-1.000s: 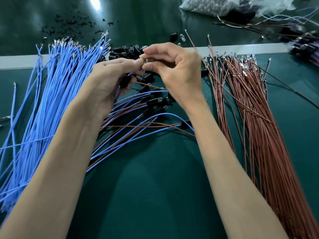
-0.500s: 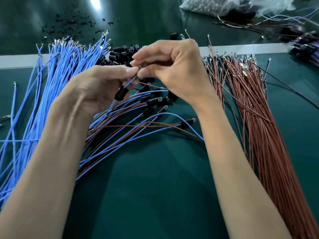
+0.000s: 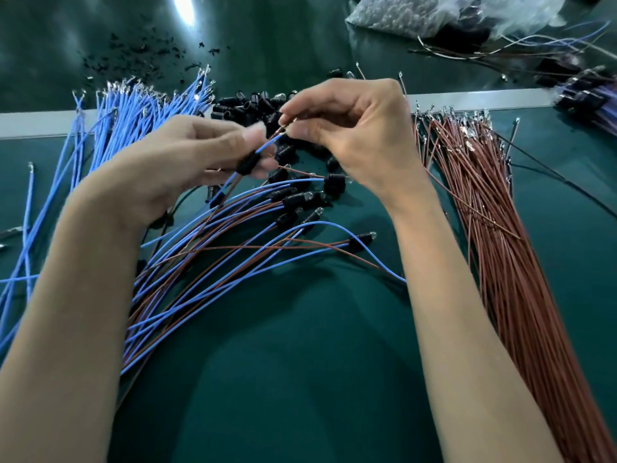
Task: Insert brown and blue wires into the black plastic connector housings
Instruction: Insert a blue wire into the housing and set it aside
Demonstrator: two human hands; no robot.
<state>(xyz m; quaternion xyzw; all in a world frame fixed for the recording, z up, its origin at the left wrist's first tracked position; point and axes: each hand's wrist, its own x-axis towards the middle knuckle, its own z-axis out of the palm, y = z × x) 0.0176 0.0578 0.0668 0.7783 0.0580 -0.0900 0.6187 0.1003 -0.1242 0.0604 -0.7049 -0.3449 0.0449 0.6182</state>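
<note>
Green bench mat, crossed at the far edge by a pale strip.

Item 1: loose blue wires, fanned at the left, metal terminals pointed away.
Item 2: loose brown wires, bundled at the right.
Item 3: heap of black connector housings, set between the two bundles and partly hidden behind the hands.
Item 4: finished assemblies, laid in the centre beneath the wrists.

Item in work: one black housing is held off the mat in the curled fingers of the left hand, apparently threaded on a blue wire. A brown wire end is pinched between thumb and forefinger of the right hand, close beside the blue one.

Handling, as judged: wires are light, thin and limp, so each is best gripped just behind its terminal, where it can be steered. Crimped tips are likely bent with ease. The housing is small, hard and probably slick, and is best pinched across its sides, with the mouth left unobstructed.
</note>
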